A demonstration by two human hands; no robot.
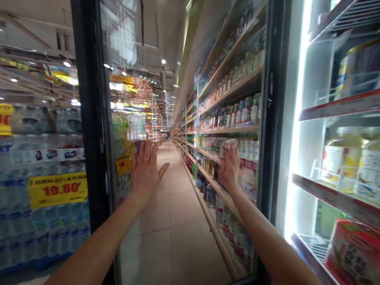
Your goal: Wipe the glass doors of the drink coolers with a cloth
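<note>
A: Where is the white cloth point(228, 144) as you work?

B: Up at the fingertips of your right hand point(230, 166), bunched near the right side of the door's glass panel point(181, 206). Your fingers are closed on it; the far side of the grip is hidden, so I can't tell how much cloth lies behind them.

A: And your left hand point(145, 168)?

B: It is bare and raised before the glass, its fingers stretched upward, only slightly parted, thumb out to the side. I can't tell for sure that your palm touches, but it looks set to steady the door.

A: How would you wipe well from here?

B: Open the bunch into a flat pad, so you rub with cloth and not bare fingertips. Press evenly and overlap your strokes. Follow the black frame point(269, 114) closely, as corners are easily missed.

A: What might trip you up?

B: Your bare palm could leave prints, so bracing on the frame may serve you better. Mind your right elbow too: the lit fridge shelves point(335, 194) stand just beside that arm.
</note>
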